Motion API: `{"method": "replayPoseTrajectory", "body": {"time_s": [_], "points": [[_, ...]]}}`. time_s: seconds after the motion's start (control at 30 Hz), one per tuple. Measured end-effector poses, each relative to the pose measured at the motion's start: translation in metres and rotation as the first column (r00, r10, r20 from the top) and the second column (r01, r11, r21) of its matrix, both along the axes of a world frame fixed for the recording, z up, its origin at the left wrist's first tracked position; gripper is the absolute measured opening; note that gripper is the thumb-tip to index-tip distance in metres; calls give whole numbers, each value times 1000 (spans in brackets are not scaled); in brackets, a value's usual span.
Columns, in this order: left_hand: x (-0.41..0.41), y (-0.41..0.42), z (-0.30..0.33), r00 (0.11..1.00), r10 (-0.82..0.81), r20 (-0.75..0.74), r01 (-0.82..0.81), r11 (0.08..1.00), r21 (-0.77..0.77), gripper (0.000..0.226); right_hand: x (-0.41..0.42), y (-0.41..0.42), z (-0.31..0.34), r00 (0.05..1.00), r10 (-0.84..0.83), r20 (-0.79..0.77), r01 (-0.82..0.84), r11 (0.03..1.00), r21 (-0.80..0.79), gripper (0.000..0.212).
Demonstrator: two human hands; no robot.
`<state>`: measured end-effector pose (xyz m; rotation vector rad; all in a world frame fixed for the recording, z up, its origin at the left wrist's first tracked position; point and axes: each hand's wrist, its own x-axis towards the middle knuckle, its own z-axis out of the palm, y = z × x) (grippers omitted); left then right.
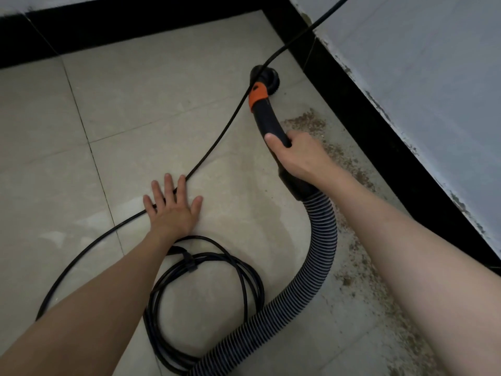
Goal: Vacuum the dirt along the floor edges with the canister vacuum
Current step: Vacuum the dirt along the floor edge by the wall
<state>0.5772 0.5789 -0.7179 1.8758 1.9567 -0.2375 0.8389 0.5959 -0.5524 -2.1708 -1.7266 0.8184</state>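
Dirt (349,169) is spread as a brown band along the black skirting (379,137), from about 1 o'clock of the frame's centre down to 5 o'clock. At 12 o'clock of the band's upper end, the round brush nozzle (267,77) is set on the floor tiles (162,104). The curved black handle (268,123) with its orange collar (259,96) is gripped by the right hand (298,156), fingers wrapped round it. The ribbed hose (320,240) trails toward 6 o'clock. The left hand (173,204) is laid flat, fingers spread, over the power cord (217,137), gripping nothing.
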Motion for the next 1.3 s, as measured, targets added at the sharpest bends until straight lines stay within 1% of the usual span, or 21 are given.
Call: {"method": "replayPoseTrajectory", "body": {"time_s": [0.13,0.2,0.3,0.47,0.6,0.7,0.8,0.9,1.03,1.1,1.2,1.3], "points": [[3,-2,9,1000,-8,8,8,1000,-17,70,13,-4,-8,992,-73,-101,69,997,-37,38],[3,-2,9,1000,-6,9,6,1000,-12,69,22,-6,-8,984,-124,-124,120,992,-41,40],[2,-2,6,1000,-6,10,7,1000,-9,70,29,-10,-4,977,-165,-134,161,986,-34,39],[-1,-2,-3,1000,-2,29,0,999,45,72,20,-32,-3,982,-139,-127,135,990,-45,37],[-3,0,-7,1000,0,26,-1,998,56,73,14,-50,-8,984,-120,-129,115,992,-44,34],[-2,0,-7,1000,0,19,-1,999,49,73,22,-48,-6,973,-198,-119,192,980,-55,35],[-1,0,-5,1000,3,28,-4,999,40,72,33,-42,-3,949,-278,-151,274,961,-49,38],[0,0,-3,1000,2,28,-3,999,45,71,36,-46,-7,955,-275,-113,271,961,-52,37],[-2,1,-5,1000,-1,16,0,1000,30,72,42,-47,-10,943,-328,-59,325,944,-57,40],[-3,1,-7,1000,-2,14,1,999,34,72,45,-46,-8,944,-327,-38,324,944,-66,42],[-3,0,-10,1000,6,30,-7,998,60,72,46,-49,-8,946,-316,-69,312,948,-65,42],[-4,1,-14,999,6,34,-9,996,87,75,41,-57,-5,950,-296,-100,293,955,-41,36]]}}
